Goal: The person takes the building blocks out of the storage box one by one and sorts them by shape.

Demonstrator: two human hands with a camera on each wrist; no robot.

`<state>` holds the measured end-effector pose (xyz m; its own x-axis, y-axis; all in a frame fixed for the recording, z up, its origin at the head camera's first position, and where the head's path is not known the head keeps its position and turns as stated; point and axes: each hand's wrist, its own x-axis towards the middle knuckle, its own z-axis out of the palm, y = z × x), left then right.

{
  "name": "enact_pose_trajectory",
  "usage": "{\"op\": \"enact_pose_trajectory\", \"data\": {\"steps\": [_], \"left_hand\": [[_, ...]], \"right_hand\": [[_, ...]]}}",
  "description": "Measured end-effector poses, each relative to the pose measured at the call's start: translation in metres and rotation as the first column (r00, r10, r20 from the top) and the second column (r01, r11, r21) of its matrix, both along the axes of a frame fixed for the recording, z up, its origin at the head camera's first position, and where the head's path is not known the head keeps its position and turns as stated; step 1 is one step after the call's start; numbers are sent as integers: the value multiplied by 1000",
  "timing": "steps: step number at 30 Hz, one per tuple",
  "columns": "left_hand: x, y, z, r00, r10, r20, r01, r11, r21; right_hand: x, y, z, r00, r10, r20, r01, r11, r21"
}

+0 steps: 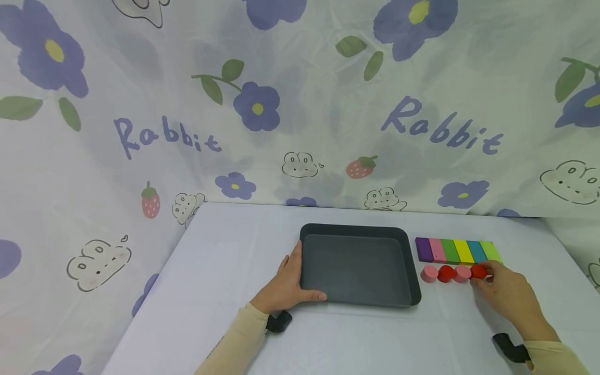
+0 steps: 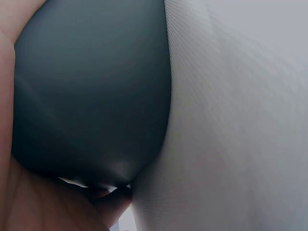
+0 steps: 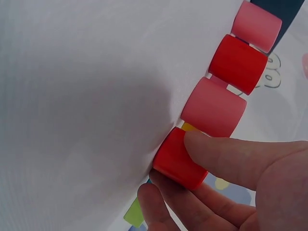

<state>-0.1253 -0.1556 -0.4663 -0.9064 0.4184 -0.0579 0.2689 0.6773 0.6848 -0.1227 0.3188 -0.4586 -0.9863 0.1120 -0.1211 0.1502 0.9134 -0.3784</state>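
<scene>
My right hand point(image 1: 511, 291) pinches a red cylinder block point(image 3: 177, 158) between thumb and fingers, low at the table. This block is the right end of a row with a pink cylinder point(image 1: 462, 274), another red cylinder point(image 1: 446, 274) and a second pink cylinder point(image 1: 429, 274). At the front left corner of a dark grey rectangular tray point(image 1: 361, 303) rests my left hand point(image 1: 286, 286). Its fingers lie straight along the left side, its thumb along the front edge. The left wrist view shows the tray's dark wall point(image 2: 96, 96) against that palm.
Behind the cylinders, a row of flat coloured blocks point(image 1: 451, 251) runs from purple to light green, right of the tray. All stand on a white-covered table point(image 1: 244, 234). A patterned cloth point(image 1: 300, 125) hangs at the table's back and left.
</scene>
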Motion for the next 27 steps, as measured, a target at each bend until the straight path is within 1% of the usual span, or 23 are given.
{"op": "enact_pose_trajectory", "data": {"steps": [6, 13, 15, 23, 27], "left_hand": [[1, -1, 0, 1000, 4, 0, -4, 1000, 9], [0, -3, -1, 1000, 7, -9, -7, 1000, 15], [0, -4, -2, 1000, 8, -9, -8, 1000, 16], [1, -5, -2, 999, 21, -29, -21, 1000, 7], [1, -6, 0, 998, 42, -39, -43, 999, -2]], "right_hand": [[1, 0, 1, 999, 0, 32, 0, 1000, -2], [5, -2, 6, 1000, 13, -22, -13, 1000, 17], [5, -3, 8, 1000, 14, -27, -14, 1000, 14], [6, -4, 19, 997, 38, -62, -37, 999, 13], [6, -5, 26, 996, 58, -75, -57, 998, 11]]}}
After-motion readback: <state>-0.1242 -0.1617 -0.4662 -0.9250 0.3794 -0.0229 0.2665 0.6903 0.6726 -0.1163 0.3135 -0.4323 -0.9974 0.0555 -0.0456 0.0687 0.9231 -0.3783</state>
